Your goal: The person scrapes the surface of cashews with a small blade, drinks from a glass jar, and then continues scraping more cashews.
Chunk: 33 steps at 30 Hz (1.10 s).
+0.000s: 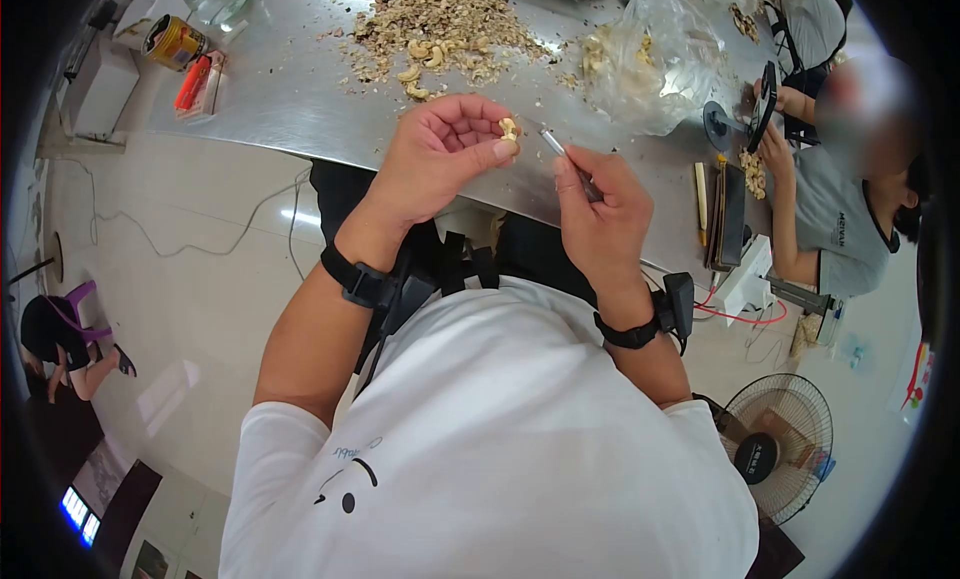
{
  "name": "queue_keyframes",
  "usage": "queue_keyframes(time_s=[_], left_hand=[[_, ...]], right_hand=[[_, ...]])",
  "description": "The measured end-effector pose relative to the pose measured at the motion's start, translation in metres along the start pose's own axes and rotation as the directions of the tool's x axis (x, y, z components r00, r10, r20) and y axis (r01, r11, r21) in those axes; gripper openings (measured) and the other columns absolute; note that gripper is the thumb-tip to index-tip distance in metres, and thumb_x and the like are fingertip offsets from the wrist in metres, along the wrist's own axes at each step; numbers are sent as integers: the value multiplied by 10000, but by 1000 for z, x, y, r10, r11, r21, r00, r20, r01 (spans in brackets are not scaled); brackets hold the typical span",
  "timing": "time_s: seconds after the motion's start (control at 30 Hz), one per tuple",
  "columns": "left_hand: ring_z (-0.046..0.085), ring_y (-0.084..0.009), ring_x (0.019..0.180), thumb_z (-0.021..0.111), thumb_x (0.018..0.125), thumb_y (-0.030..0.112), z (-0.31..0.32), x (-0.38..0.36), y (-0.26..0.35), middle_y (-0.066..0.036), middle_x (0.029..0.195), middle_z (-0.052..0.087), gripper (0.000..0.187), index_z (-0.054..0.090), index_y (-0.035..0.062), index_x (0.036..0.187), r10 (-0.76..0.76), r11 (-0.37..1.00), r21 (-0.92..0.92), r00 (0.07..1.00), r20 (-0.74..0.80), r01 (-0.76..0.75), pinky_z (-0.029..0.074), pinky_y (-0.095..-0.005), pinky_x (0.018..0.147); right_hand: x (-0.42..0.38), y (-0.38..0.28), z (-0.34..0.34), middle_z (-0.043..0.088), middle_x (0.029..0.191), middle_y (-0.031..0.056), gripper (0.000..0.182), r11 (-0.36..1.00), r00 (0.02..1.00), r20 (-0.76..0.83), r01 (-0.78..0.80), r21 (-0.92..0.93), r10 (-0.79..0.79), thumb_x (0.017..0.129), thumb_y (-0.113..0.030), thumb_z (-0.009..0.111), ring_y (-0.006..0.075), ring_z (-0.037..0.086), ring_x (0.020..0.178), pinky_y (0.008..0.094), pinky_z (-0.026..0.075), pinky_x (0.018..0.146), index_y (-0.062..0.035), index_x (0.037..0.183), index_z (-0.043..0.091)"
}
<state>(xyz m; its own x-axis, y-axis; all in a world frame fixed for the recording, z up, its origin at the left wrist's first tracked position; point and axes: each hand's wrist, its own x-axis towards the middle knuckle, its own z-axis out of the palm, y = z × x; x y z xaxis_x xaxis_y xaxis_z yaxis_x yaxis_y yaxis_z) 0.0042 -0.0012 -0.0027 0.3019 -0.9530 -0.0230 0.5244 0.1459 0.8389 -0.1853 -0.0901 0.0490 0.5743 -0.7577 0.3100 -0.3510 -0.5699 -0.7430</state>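
Between the thumb and fingers of my left hand point(445, 154) is a pale cashew nut point(509, 131). My right hand point(608, 204) grips a thin silver metal tool point(552, 142), its tip pointing toward the nut with a small gap between them. Both hands are over the front edge of the metal table point(290, 89). Beyond them lies a heap of nut fragments point(440, 24), with whole pale cashews point(425, 54) along its near side.
A clear plastic bag point(655, 64) of pale pieces stands right of the heap. Farther right are a dark wallet-like case point(730, 214) and a seated person point(840, 199) holding a phone point(766, 99). A jar point(175, 42) and red-orange tool point(193, 82) lie left.
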Motion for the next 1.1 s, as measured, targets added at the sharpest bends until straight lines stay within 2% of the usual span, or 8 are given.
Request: queue_keyframes(time_s=[0.03, 0.23, 0.63, 0.77, 0.87, 0.93, 1.03, 1.1], left_hand=[[709, -174, 1005, 716, 930, -19, 0, -1, 0, -105, 1125, 718, 300, 628, -14, 1216, 4, 1000, -19, 1000, 1, -4, 591, -306, 892], [704, -164, 1011, 713, 927, -31, 3, 0, 0, -126, 1159, 721, 284, 626, 0, 1196, 31, 998, -50, 999, -31, -32, 592, -310, 906], [708, -183, 1005, 680, 921, -87, 4, -1, -2, -151, 1130, 719, 256, 627, -13, 1161, 63, 998, 21, 997, -49, -62, 616, -329, 866], [715, -190, 987, 670, 920, -93, 5, 0, -2, -157, 1111, 719, 249, 628, -17, 1154, 65, 997, 35, 996, -57, -64, 624, -326, 840], [711, -136, 864, 755, 869, -59, 12, 0, 1, -119, 1031, 741, 257, 657, -18, 1103, 63, 998, 33, 991, -118, -60, 606, -277, 802], [721, -169, 905, 697, 908, -70, 8, 0, -2, -147, 1069, 729, 235, 638, -17, 1130, 72, 997, 42, 994, -87, -69, 620, -300, 805], [728, -186, 905, 666, 931, -69, 2, 1, -3, -159, 1072, 727, 220, 629, -17, 1142, 37, 999, -4, 997, -67, -37, 626, -304, 800], [732, -188, 892, 665, 935, -64, 0, 0, 0, -157, 1061, 731, 214, 630, -16, 1141, 6, 999, -50, 998, -65, -10, 626, -297, 796]], right_hand=[[0, -1, -1, 708, 841, 100, 115, 1000, 1000, -1, -7, -11, 7, 893, -85, 759, 210, 657, 710, 315, 513, 645, -28, 992, 746], [-5, 4, 0, 721, 847, 66, 111, 925, 963, 165, -253, 283, 213, 904, -86, 753, 122, 642, 736, 273, 507, 658, -14, 989, 746], [-3, 2, -3, 704, 795, 25, 144, 867, 921, 256, -369, 334, 294, 930, -107, 728, 63, 590, 713, 248, 489, 651, 18, 1000, 742], [-4, 5, 1, 700, 780, 20, 146, 869, 936, 220, -339, 361, 274, 927, -117, 729, 61, 580, 698, 253, 479, 627, 13, 992, 747], [-3, 6, 0, 702, 774, 24, 147, 866, 922, 244, -370, 336, 299, 923, -123, 732, 63, 580, 686, 261, 476, 609, 10, 983, 749], [-2, 6, 0, 704, 768, 30, 145, 863, 917, 253, -382, 330, 309, 921, -125, 733, 71, 586, 678, 265, 476, 600, 8, 977, 750], [-5, 9, 7, 710, 776, 50, 143, 883, 944, 189, -321, 341, 270, 917, -126, 739, 87, 598, 676, 267, 480, 605, 1, 982, 748], [-4, 11, 9, 711, 787, 58, 141, 928, 976, 59, -217, 303, 209, 913, -123, 743, 94, 602, 678, 270, 480, 606, -3, 986, 745]])
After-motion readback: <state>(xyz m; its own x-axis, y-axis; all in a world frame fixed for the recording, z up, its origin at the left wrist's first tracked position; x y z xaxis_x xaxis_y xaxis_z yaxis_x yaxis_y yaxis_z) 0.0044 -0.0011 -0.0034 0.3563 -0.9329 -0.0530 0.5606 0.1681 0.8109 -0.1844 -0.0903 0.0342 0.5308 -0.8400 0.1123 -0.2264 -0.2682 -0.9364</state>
